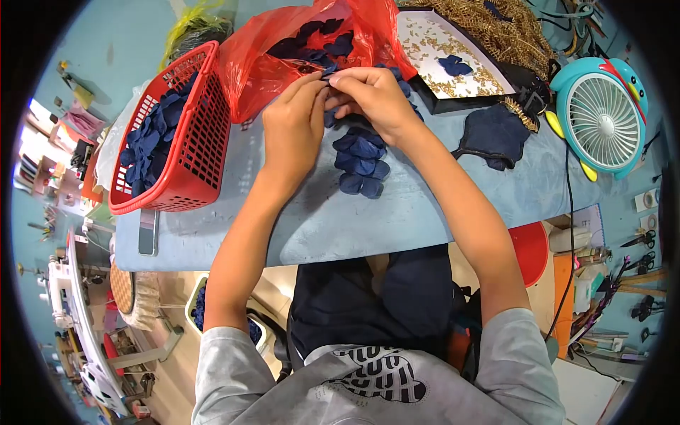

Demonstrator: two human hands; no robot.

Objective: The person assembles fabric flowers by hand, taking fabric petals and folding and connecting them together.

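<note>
My left hand [292,124] and my right hand [377,100] meet fingertip to fingertip, both closed in a pinch on a small navy fabric petal [329,73]. Most of that petal is hidden by the fingers. Just below them on the blue-grey table [319,227] lies a cluster of navy fabric petals [360,159], overlapping one another. Behind the fingertips, an open red plastic bag [248,78] holds more loose navy pieces [340,46].
A red basket [202,159] full of navy petals [159,134] stands left, with a phone [148,234] in front. To the right are a tray [432,35] of gold beads, a dark cloth piece [492,138] and a teal fan [602,117]. Gold trim [489,42] lies behind.
</note>
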